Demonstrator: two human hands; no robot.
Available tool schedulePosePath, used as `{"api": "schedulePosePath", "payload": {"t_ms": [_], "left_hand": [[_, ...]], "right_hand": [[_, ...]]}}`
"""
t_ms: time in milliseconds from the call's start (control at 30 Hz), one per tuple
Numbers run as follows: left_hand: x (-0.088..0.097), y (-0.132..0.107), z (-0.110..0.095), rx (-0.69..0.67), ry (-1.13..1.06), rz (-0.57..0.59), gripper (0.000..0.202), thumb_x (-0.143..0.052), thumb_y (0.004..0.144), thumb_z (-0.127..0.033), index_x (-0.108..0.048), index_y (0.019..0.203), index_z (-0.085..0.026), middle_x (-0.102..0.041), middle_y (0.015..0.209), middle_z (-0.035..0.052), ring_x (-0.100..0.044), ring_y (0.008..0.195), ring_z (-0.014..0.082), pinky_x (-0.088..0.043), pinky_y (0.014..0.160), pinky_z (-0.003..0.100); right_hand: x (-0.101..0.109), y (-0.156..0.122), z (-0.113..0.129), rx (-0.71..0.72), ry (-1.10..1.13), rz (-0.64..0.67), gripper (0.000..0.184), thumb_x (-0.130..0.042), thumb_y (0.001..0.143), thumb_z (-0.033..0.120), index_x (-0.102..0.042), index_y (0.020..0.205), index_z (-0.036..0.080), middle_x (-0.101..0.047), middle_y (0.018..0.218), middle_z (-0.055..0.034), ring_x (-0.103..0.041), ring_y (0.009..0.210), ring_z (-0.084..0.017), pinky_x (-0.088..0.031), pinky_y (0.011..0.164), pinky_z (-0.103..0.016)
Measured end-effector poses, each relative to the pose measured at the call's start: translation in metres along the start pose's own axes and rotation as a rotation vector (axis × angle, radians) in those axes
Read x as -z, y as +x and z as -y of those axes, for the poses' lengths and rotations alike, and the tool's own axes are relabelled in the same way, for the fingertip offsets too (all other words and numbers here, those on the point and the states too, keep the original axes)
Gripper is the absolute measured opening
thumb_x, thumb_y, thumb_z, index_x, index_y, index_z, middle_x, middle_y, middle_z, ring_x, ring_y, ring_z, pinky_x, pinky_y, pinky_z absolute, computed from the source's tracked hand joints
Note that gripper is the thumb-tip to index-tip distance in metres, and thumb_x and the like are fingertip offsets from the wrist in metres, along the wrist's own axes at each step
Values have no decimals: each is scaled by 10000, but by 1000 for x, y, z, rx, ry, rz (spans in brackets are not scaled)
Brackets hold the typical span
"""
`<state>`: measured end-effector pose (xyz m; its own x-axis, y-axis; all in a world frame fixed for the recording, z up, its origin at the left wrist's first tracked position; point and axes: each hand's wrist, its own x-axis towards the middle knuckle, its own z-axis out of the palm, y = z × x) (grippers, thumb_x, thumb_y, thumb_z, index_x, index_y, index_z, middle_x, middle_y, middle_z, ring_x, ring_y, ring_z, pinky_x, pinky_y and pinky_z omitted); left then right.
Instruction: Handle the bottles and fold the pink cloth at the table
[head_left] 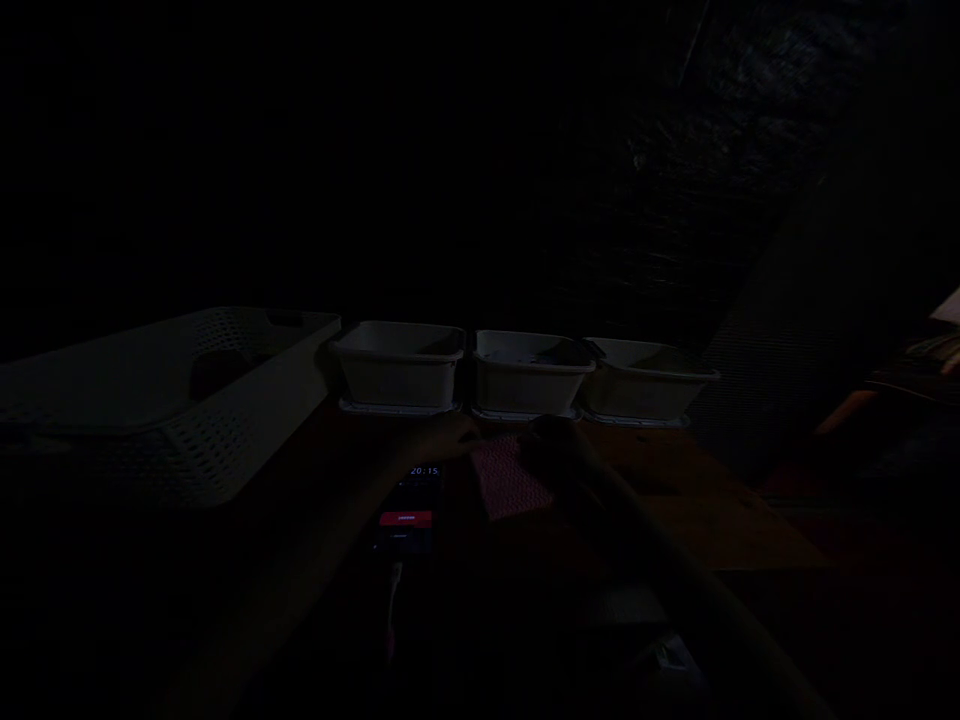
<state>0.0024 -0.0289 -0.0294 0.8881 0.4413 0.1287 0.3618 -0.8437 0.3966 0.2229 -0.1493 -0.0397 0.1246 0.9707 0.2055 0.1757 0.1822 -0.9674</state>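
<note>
The scene is very dark. A pink knitted cloth, roughly square, hangs or lies just above the front of the wooden table; I cannot tell whether it touches the wood. My left hand is closed at the cloth's upper left corner, fingertips pinching its edge. At the upper right side, my right hand is closed on the cloth, its fingers mostly lost in shadow. Below my left hand lies a lit phone reading 20:15, with a pale cable plugged into its lower end.
Behind my hands stand three pale plastic tubs: a left tub, a middle tub with something inside, and a right tub. A large perforated basket is at left, holding a dark item. The wooden table ends at right.
</note>
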Motion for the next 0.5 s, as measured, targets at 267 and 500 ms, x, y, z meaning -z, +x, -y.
{"api": "schedulePosePath", "payload": {"t_ms": [267, 500], "left_hand": [[0, 2, -1, 66, -183, -96, 302, -515, 880, -398, -628, 1016, -153, -696, 999, 99, -638, 877, 185, -448, 727, 265], [1, 9, 5, 121, -329, -245, 289, -593, 824, -378, -626, 994, -146, -705, 1010, 105, -664, 926, 205, -484, 770, 290]], "right_hand": [[15, 24, -21, -63, 104, -28, 376, -796, 599, 393, -662, 845, 142, -670, 758, -67, -612, 649, -160, -469, 593, -273], [24, 31, -31, -50, 162, -13, 418, -773, 644, 416, -695, 953, 146, -697, 890, -68, -631, 741, -158, -489, 682, -265]]}}
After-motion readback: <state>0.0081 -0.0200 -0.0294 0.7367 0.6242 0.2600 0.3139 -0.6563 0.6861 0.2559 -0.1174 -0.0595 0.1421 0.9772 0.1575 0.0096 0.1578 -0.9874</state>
